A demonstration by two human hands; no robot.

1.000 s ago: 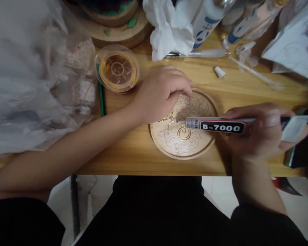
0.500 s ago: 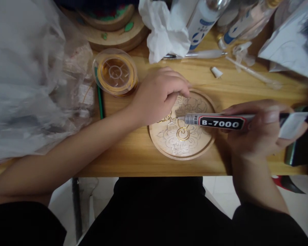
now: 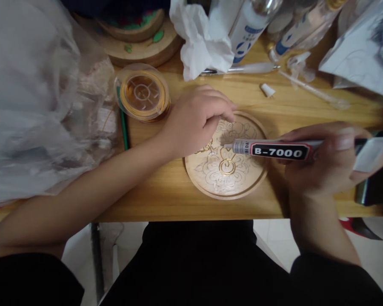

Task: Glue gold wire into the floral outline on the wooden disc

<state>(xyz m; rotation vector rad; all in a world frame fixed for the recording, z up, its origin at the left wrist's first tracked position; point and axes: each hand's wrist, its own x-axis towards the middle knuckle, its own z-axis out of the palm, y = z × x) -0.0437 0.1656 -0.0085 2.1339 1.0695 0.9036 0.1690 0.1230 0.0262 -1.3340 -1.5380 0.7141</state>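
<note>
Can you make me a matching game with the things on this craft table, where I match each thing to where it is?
Things:
1. glue tube
2. wire spool
3. white cap
4. gold wire swirl

Places:
A. loose on the table
B. in the right hand
C. on the carved wooden disc
D. beside the plastic bag

Pairs: 1-B, 2-D, 3-A, 4-C

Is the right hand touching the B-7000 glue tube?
Touching. The head view shows the right hand wrapped around the grey B-7000 glue tube, thumb pressed along its top.
</note>
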